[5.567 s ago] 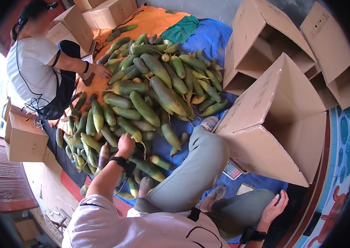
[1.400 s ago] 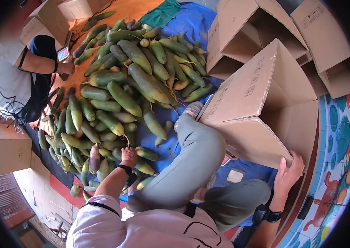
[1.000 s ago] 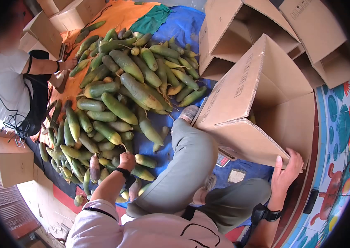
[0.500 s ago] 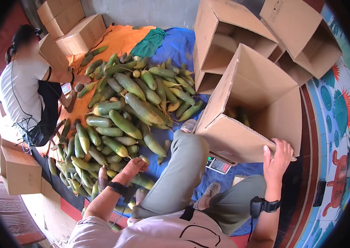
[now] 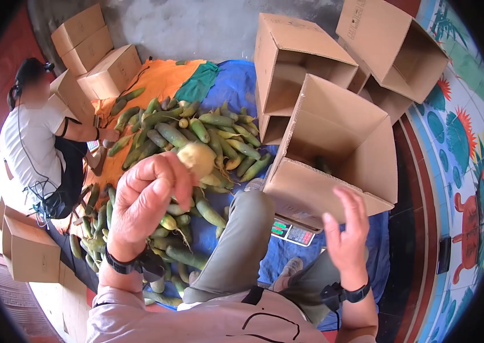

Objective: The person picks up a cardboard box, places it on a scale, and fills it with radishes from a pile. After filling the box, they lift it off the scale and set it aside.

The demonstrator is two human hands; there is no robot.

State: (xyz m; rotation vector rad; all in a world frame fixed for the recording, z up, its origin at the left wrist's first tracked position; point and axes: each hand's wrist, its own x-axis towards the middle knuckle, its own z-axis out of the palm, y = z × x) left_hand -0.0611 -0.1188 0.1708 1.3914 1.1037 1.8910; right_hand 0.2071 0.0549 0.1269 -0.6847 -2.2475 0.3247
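My left hand (image 5: pixel 153 197) is raised above the pile, fingers curled around a green radish (image 5: pixel 197 160). The pale, rounded end of that radish faces me, and the rest of it is mostly hidden. Below and beyond lies a heap of long green radishes (image 5: pixel 165 134). My right hand (image 5: pixel 348 234), fingers apart and holding nothing, is at the near side of an open cardboard box (image 5: pixel 325 186). Whether its fingertips touch the box is hard to see. Some green radish (image 5: pixel 323 164) shows in the box's dark inside. Under the box's near edge sits a digital scale (image 5: pixel 292 231).
More open cardboard boxes (image 5: pixel 305 43) stand behind on the right, near a painted wall (image 5: pixel 453 148). A co-worker (image 5: pixel 36 137) crouches at the left with an arm over the heap's edge. Closed boxes (image 5: pixel 110 71) stand behind them. Blue sheeting (image 5: pixel 236 77) covers the floor.
My left hand has risen from the near side of the heap, bringing up the radish. My right hand has come off the box's near rim and moved left. The view has shifted slightly.
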